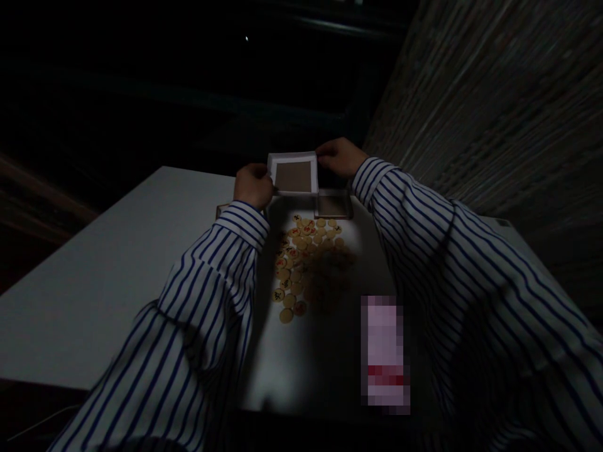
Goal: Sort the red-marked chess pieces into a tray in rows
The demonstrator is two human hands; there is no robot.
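- Fingers of the left hand (253, 186) close on the left side of a shallow white square box piece with a grey-brown inner panel (293, 177); thumb and fingers of the right hand (343, 157) pinch its upper right corner.
- That box piece stands tilted up by the far edge of the white flat-topped table (117, 270), its inside facing the wearer; whether its lower rim touches the tabletop, I cannot tell.
- Just beside its lower right corner, near the table's far edge, lies a shallow dark-rimmed square tray (333, 206), below the right hand.
- Many round yellowish discs (296, 276), some marked with red or black characters, lie in a loose cluster between the forearms, running from near the tray towards the table's near edge; several touch, and those on the right sink into shadow.
- Nearer the table's near edge, right of the discs and well apart from them, is a pixelated pink upright shape with a red band (384, 345); what it is cannot be told.
- Both arms wear white sleeves with dark blue stripes (188, 282).
- Beyond the table's right side rises a grey-brown, finely streaked surface (471, 94), dim.
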